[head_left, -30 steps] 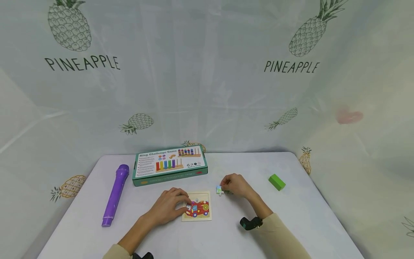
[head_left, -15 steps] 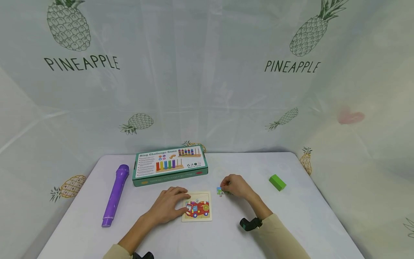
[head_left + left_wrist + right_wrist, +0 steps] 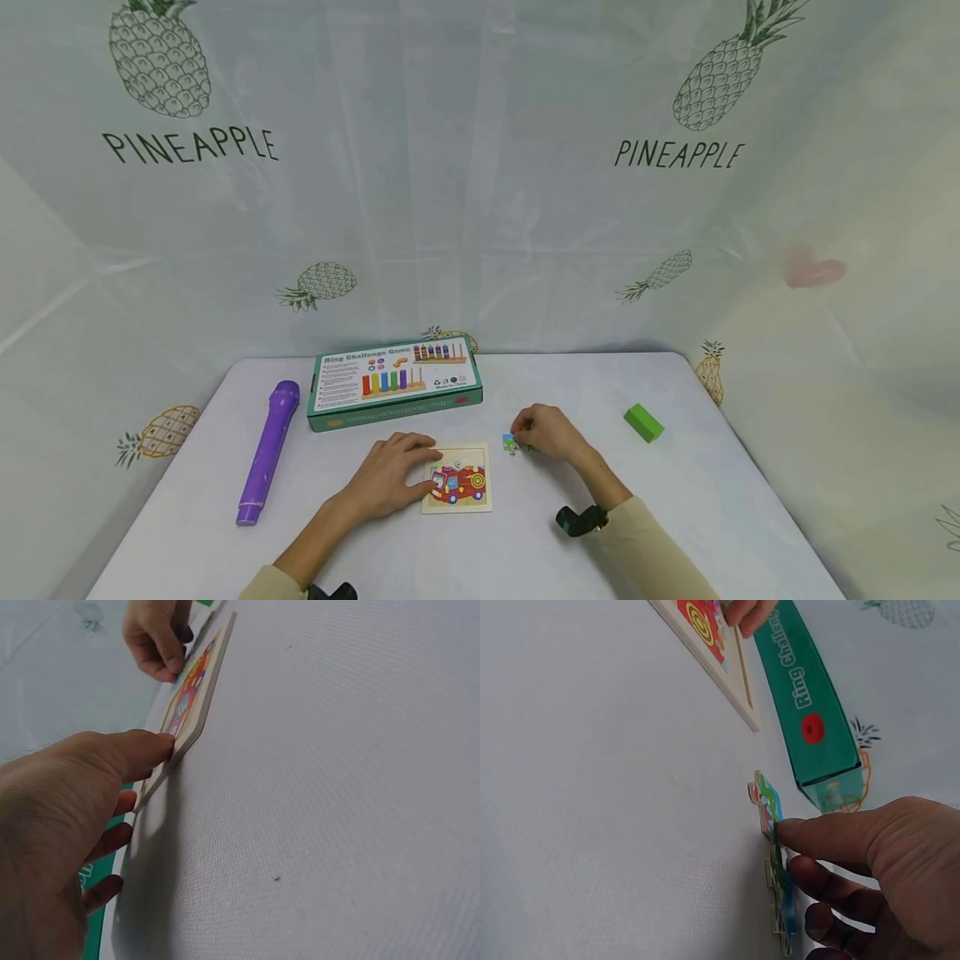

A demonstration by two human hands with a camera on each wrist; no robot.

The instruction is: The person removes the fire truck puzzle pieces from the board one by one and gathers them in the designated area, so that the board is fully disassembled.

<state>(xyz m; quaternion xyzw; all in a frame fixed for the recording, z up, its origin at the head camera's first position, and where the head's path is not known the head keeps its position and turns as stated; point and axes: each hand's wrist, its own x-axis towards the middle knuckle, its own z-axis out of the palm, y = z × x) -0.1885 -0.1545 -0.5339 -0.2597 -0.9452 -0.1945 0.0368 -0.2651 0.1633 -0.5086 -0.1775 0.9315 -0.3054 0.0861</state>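
My left hand point(image 3: 392, 475) lies at the left side of a small wooden puzzle board point(image 3: 460, 508) that shows a red fire truck. Its thumb and index finger rest on the board's left part, the other fingers spread beyond the edge. To the right of the board, my right hand point(image 3: 547, 430) has curled fingers and pinches a blue-and-green puzzle piece point(image 3: 768, 796) low over the table. More puzzle pieces point(image 3: 779, 889) show beneath its fingers in the right wrist view, partly hidden by the hand.
A green Ring Challenge Game box point(image 3: 395, 383) lies behind the board. A purple microphone-shaped tube point(image 3: 268, 454) lies at the left of the white table point(image 3: 517, 558), and a green block point(image 3: 643, 422) at the right. A pineapple-print curtain point(image 3: 480, 208) hangs behind.
The blue-and-green puzzle piece under my right fingers has shifted and turned slightly, mostly in the first half second. My left hand and the board have barely moved.
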